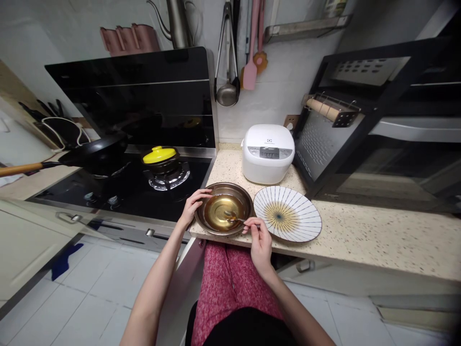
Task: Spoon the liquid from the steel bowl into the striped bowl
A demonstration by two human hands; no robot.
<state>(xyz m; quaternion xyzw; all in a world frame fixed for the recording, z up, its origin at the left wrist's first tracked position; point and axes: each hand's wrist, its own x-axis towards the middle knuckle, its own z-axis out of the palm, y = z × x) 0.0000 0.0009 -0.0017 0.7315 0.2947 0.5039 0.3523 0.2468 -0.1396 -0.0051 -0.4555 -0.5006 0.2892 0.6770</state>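
Observation:
A wide metal bowl stands at the counter's front edge with clear golden liquid in it. My left hand grips the bowl's left rim, its fingers lying over the edge. In my right hand the handle of a small metal spoon is pinched between thumb and fingers. The spoon's bowl end dips into the liquid, and something orange-brown shows at it, too small to name. Right beside the metal bowl lies a white plate with radiating dark lines and a yellowish centre.
Behind the plate stands a white rice cooker. To the left is a black gas stove with a yellow-lidded pot and a wok. A dark rack rises at the right. Utensils, including a ladle, hang above.

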